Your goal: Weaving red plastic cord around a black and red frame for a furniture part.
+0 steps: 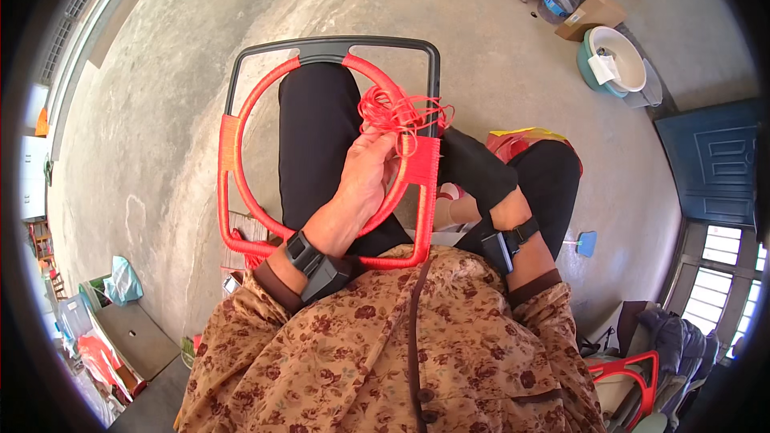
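Observation:
Across my lap lies a black frame [337, 42] with a round ring inside it. Red cord is wound round the ring [251, 124] and the lower part of the frame; the top bar is bare black. My left hand [369, 168] is closed on a loose, tangled bundle of red cord [393, 112], over the right side of the ring. My right hand [479, 167], in a black glove, is at the frame's right side beside the wrapped band [423, 162]. Its fingertips are hidden by the frame and the dark glove, so their grip does not show.
A red and yellow bag [501, 140] is beside my right knee. At the far right stand nested basins [622, 56], a cardboard box [592, 14] and a large plastic bottle [559, 3]. Another red-wrapped frame [642, 381] is at the lower right. A blue door [710, 160] stands at right.

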Demonstrator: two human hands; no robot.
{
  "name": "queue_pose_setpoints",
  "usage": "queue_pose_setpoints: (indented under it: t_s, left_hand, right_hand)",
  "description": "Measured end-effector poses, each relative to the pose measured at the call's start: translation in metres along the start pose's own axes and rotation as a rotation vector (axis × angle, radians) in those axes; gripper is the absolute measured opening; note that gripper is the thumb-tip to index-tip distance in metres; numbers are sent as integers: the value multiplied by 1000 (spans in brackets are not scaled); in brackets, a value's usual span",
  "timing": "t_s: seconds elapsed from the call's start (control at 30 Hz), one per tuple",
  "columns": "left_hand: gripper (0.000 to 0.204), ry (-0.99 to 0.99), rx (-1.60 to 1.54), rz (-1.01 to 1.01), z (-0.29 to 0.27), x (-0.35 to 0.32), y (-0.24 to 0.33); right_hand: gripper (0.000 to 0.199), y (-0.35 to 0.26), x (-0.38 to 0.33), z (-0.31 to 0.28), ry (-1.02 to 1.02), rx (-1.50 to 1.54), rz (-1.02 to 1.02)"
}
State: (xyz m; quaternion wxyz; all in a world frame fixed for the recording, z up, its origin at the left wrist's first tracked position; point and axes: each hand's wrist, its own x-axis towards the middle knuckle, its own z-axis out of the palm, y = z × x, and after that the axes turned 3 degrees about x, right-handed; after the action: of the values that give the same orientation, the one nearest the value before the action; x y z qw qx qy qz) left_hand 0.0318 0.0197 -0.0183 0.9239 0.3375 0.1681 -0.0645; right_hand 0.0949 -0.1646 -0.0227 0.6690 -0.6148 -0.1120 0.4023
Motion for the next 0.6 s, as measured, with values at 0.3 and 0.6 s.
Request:
queue_pose_setpoints:
  t_s: [0.3, 0.6]
  left_hand:
    - [18, -13, 64, -103, 2, -3, 3]
    - [20, 42, -39, -166, -7, -2, 1]
  right_hand:
    - [31, -4, -13, -6, 74, 279, 134]
    - [33, 21, -42, -47, 460, -647, -647]
